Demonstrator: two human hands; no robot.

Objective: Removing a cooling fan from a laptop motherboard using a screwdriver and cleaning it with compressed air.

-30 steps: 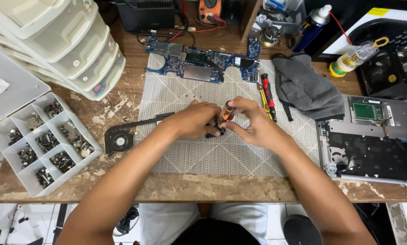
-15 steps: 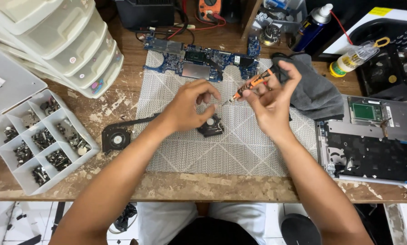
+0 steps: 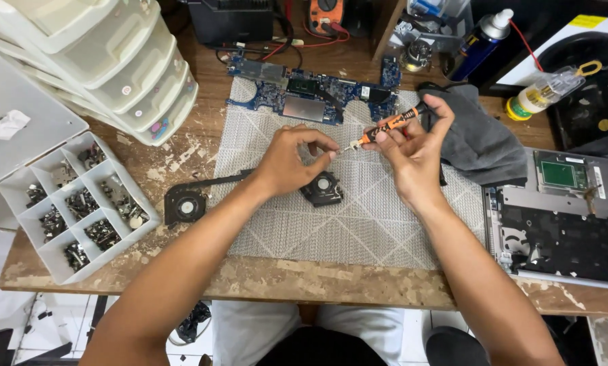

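Note:
My right hand (image 3: 412, 146) grips an orange and black screwdriver (image 3: 389, 126), held tilted with its tip pointing left. My left hand (image 3: 292, 157) pinches at that tip (image 3: 348, 147) with thumb and forefinger; whether a screw sits there is too small to tell. Both hands hover above a grey patterned mat (image 3: 358, 224). A small black fan (image 3: 321, 188) lies on the mat just below them. A second black fan (image 3: 184, 203) with a thin black arm rests at the mat's left edge.
A blue circuit board (image 3: 311, 98) lies at the mat's far edge. A white compartment tray (image 3: 80, 203) of several screw piles sits left, stacked plastic drawers (image 3: 114, 61) behind it. A grey cloth (image 3: 480, 142), opened laptop chassis (image 3: 561, 217), spray can (image 3: 480, 44) and small bottle (image 3: 544, 91) are right.
Both hands rose from the fan on the mat. The right hand lifted the screwdriver up and to the right, and the left fingers now meet its tip.

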